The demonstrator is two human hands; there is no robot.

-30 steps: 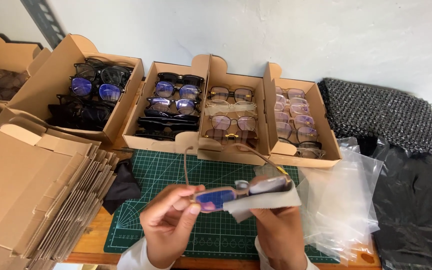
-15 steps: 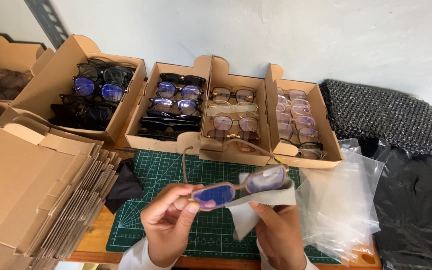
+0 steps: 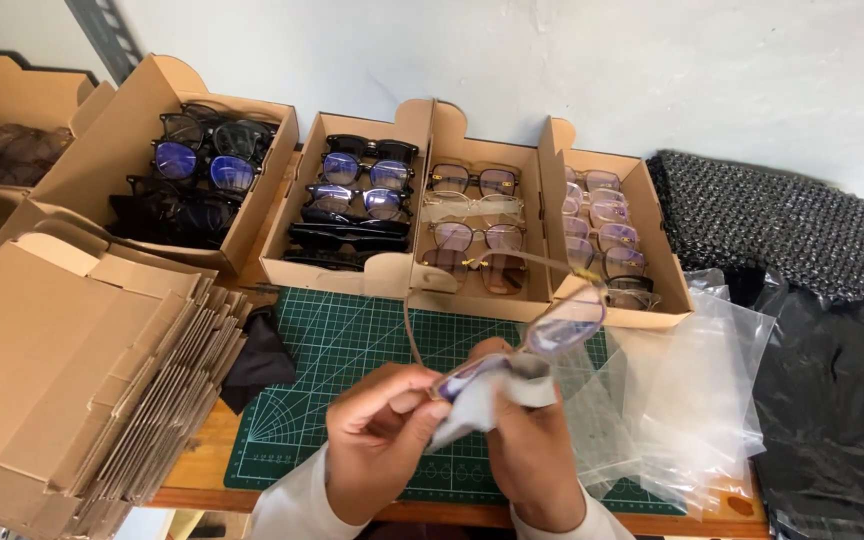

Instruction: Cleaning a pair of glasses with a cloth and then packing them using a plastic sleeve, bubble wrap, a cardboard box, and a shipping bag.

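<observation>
- Left hand [image 3: 382,440] low centre of frame, fingers pinched on one lens end of a pair of glasses [image 3: 532,345] w/ a thin pale frame.
- Right hand [image 3: 532,450] just beside it, closed round a small grey-white cloth [image 3: 497,400], pressing the cloth against the lens nearest the left hand.
- Glasses tilted: one lens down between the two hands, other lens up and to the right, clear of the fingers; both temple arms open, pointing away from the person.
- All of this held in the air above the green cutting mat [image 3: 352,340], not touching it.
- Clear plastic bags [image 3: 692,400] in a loose heap on the mat's right side, near the right hand.
- Behind the mat: cardboard trays [image 3: 472,290] side by side, rows of glasses in each — dark frames [image 3: 357,195] left, light and gold-ish frames [image 3: 472,210] middle, pinkish ones far right.
- Another open box [image 3: 122,150] w/ dark frames further left.
- Stack of flat cardboard blanks [image 3: 62,380] at the left, edge of table.
- Dark cloth [image 3: 257,355] lying btwn that stack and the mat.
- Black mesh sheet [image 3: 772,230] and black plastic [image 3: 832,420] on the far right.
</observation>
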